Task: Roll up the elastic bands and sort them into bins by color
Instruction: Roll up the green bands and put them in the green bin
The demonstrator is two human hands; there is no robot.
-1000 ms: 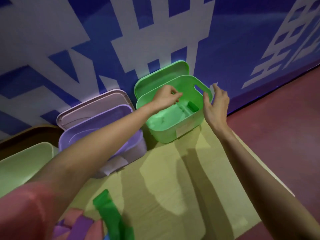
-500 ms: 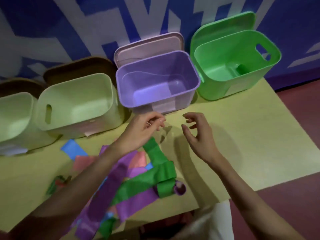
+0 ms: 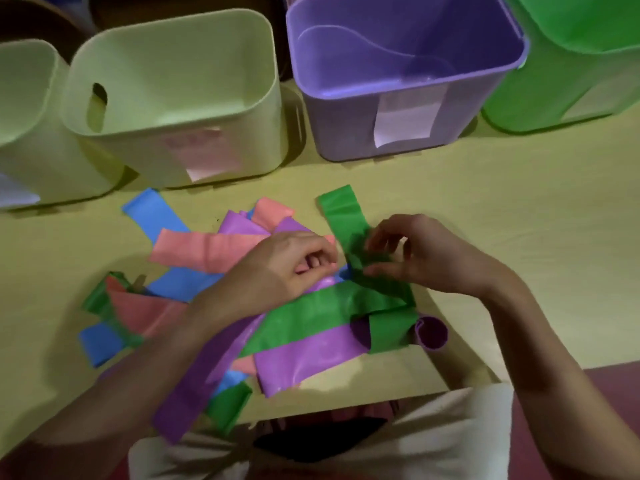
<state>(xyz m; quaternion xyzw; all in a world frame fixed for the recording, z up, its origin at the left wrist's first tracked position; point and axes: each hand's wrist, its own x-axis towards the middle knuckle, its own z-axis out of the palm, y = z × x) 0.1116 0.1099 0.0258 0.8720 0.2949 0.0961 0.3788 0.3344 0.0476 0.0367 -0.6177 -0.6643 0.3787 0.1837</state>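
Note:
A heap of flat elastic bands lies on the yellow table: a pink band (image 3: 201,251), a blue band (image 3: 149,213), a wide purple band (image 3: 301,358), a long green band (image 3: 311,317). Another green band (image 3: 341,213) runs from the heap toward the bins. My right hand (image 3: 429,254) pinches it between thumb and fingers near its lower part. My left hand (image 3: 291,265) hovers low over the heap's middle with curled fingers; whether it holds a band is unclear. A small purple roll (image 3: 431,336) stands at the heap's right end.
Along the far side stand open bins: a green bin (image 3: 519,98) at right, a purple bin (image 3: 339,126), a pale yellow-green bin (image 3: 138,154) and another pale bin (image 3: 34,161) at far left. The table's front edge (image 3: 346,408) is near my body; red floor lies to the right.
Both hands came back from the green bin to the heap of bands. The right hand has taken hold of a green band, and the left hand has dropped onto the heap.

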